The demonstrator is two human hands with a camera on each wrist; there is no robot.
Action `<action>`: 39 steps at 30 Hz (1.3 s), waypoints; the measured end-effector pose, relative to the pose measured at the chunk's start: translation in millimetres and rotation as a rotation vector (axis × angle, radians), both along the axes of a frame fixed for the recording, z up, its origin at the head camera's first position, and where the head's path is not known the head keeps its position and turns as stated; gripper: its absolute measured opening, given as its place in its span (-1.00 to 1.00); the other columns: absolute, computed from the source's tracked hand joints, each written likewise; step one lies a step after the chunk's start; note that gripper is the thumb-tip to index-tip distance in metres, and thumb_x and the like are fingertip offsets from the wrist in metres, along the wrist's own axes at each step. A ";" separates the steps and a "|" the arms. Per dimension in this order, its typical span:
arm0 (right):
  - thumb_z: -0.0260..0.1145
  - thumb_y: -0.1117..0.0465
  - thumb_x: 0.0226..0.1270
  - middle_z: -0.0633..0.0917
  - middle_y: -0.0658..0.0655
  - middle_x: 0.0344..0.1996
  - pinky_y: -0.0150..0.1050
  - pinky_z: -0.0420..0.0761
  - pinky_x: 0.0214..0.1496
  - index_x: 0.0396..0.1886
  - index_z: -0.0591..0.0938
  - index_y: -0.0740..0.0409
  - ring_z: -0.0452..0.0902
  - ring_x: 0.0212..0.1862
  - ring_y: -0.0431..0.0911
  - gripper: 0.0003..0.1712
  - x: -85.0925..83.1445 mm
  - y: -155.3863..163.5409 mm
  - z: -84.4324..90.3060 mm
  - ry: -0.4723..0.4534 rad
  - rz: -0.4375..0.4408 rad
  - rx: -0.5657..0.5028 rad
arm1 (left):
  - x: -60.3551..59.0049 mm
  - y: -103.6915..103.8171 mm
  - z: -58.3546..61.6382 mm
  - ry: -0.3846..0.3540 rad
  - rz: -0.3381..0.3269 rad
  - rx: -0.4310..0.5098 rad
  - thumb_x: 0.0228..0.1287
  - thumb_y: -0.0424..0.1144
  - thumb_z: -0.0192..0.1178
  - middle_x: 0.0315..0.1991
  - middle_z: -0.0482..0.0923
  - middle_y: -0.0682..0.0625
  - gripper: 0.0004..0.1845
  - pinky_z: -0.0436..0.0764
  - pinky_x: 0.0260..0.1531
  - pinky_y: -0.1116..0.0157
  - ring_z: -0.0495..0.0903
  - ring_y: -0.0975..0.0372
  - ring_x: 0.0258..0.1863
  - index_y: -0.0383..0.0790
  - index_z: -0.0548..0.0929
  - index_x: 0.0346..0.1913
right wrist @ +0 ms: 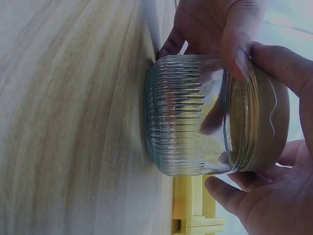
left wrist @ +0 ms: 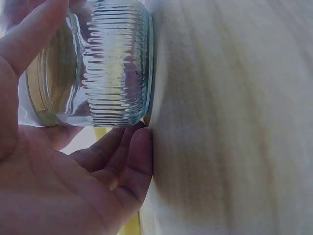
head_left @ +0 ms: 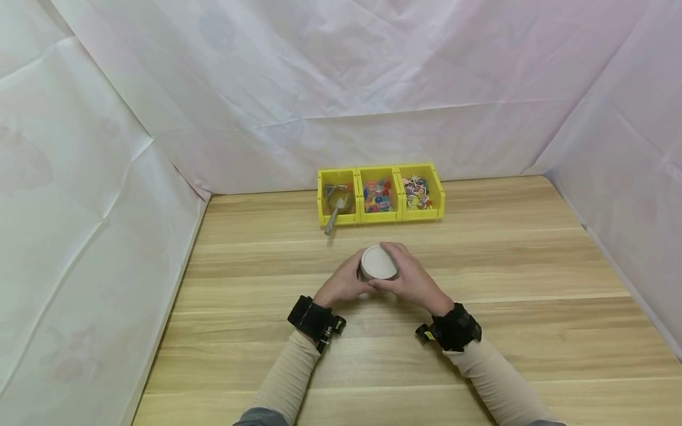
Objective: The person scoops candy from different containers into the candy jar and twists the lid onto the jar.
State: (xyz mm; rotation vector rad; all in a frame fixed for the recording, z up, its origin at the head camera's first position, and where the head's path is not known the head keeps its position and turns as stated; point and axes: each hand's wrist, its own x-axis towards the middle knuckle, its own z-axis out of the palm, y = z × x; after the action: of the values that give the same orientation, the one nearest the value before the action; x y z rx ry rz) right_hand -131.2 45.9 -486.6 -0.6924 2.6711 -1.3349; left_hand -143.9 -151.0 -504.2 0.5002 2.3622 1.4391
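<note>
Wooden tabletop (head_left: 533, 331) fills the lower frame, white sheeting walls close on left, right and back; wide bare wood either side of the hands. Three yellow bins (head_left: 380, 194) upper centre at the back edge: metal parts, coloured bits, mixed pins. Glass jar (head_left: 378, 264) mid-frame, standing on the tabletop, white lid (head_left: 379, 262) on. Left hand (head_left: 343, 284) cups the ribbed wall; right hand (head_left: 410, 278) grips the lid. Wrist views show the jar empty; the head view doesn't.

From my head view, jar (head_left: 378, 264) body hidden behind both hands; contents of 3 yellow bins (head_left: 380, 194) too small to identify.
</note>
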 end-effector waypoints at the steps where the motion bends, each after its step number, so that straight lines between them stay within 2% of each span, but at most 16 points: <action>1: 0.55 -0.05 0.12 0.36 0.24 0.35 0.09 0.51 0.23 0.48 0.25 0.19 0.40 0.29 0.12 0.03 -0.2 -0.1 -0.3 -0.002 0.001 0.001 | 0.1 0.0 0.1 -0.001 -0.001 0.002 0.02 -0.33 0.53 0.35 0.40 -0.08 -0.06 0.26 0.41 0.13 0.34 0.11 0.37 -0.13 0.26 0.46; 9: 0.56 -0.08 0.07 0.32 0.28 0.38 0.13 0.47 0.27 0.53 0.16 0.22 0.36 0.32 0.16 0.15 -3.1 2.6 -2.0 -0.006 0.021 0.024 | -0.5 0.2 0.6 -0.002 0.001 -0.020 0.06 -0.28 0.51 0.37 0.39 -0.08 -0.08 0.25 0.42 0.14 0.33 0.11 0.39 -0.13 0.24 0.47; 15: 0.57 -0.15 0.02 0.28 0.30 0.42 0.19 0.38 0.34 0.58 0.07 0.15 0.29 0.38 0.19 0.26 -5.7 9.3 0.8 0.005 0.065 0.034 | 0.1 0.4 1.2 -0.014 0.004 -0.034 0.10 -0.22 0.50 0.40 0.36 -0.06 -0.09 0.25 0.42 0.13 0.31 0.12 0.41 -0.10 0.23 0.48; 23: 0.53 -0.09 0.12 0.26 0.24 0.46 0.18 0.32 0.38 0.57 0.10 0.09 0.20 0.45 0.13 0.14 -7.8 19.6 4.0 -0.017 0.113 0.016 | 0.6 -0.5 -0.8 -0.033 -0.001 -0.011 0.06 -0.12 0.53 0.38 0.37 0.00 -0.05 0.28 0.39 0.11 0.33 0.15 0.39 -0.03 0.22 0.49; 26: 0.53 -0.05 0.14 0.26 0.26 0.47 0.19 0.30 0.39 0.56 0.12 0.13 0.18 0.46 0.15 0.12 -8.3 20.9 3.5 -0.016 0.129 0.011 | 0.9 -0.4 -0.9 -0.045 0.000 -0.014 0.05 -0.10 0.53 0.37 0.38 0.01 -0.03 0.29 0.39 0.11 0.34 0.16 0.38 -0.02 0.21 0.49; 35: 0.53 0.01 0.16 0.29 0.30 0.44 0.17 0.37 0.34 0.54 0.14 0.24 0.27 0.41 0.17 0.09 -9.2 18.2 2.0 -0.034 0.147 -0.015 | 0.7 0.1 0.4 -0.053 0.002 -0.004 0.02 -0.09 0.55 0.37 0.38 0.03 -0.01 0.26 0.40 0.12 0.33 0.17 0.39 0.01 0.22 0.49; 39: 0.52 0.01 0.16 0.31 0.28 0.43 0.16 0.39 0.32 0.54 0.16 0.22 0.29 0.39 0.16 0.08 -9.2 17.6 0.5 -0.030 0.133 -0.013 | 1.0 0.2 0.8 -0.046 -0.001 0.007 -0.01 -0.07 0.57 0.36 0.38 0.03 0.00 0.27 0.40 0.12 0.34 0.17 0.38 0.01 0.23 0.48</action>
State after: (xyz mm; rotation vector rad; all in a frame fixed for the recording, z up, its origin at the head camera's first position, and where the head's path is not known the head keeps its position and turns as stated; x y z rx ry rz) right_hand -140.5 63.5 -486.2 -0.8288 2.5449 -1.3192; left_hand -143.0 -150.8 -503.4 0.4648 2.3211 1.4440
